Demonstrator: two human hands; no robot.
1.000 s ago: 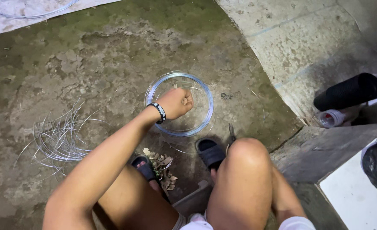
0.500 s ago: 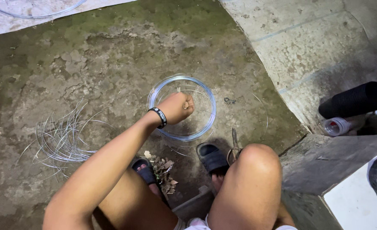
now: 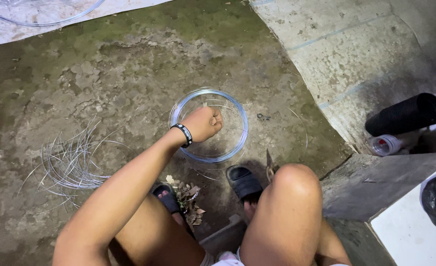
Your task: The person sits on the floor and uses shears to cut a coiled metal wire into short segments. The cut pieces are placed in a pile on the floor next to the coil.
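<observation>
My left hand [image 3: 203, 123], with a black wristband, is closed in a fist over a round coil of thin silver wire [image 3: 240, 140] lying on the concrete ground. A short wire end sticks up just above the knuckles, so the fist seems to grip a strand of the coil. My right hand is hidden behind my right knee [image 3: 292, 197]. The metal tip of a pointed tool [image 3: 269, 167] pokes out beside that knee. I squat in black sandals [image 3: 242, 182].
A bundle of cut curved wire pieces [image 3: 70, 162] lies to the left. Dry leaf scraps [image 3: 188, 199] sit between my feet. A concrete step [image 3: 375, 182] rises on the right with a black cylinder [image 3: 405, 114] and a clear bottle [image 3: 385, 145]. A larger wire hoop [image 3: 40, 15] lies top left.
My left fist stays over the wire coil and has barely moved. The view has shifted slightly, and the tool tip by my right knee shows more clearly.
</observation>
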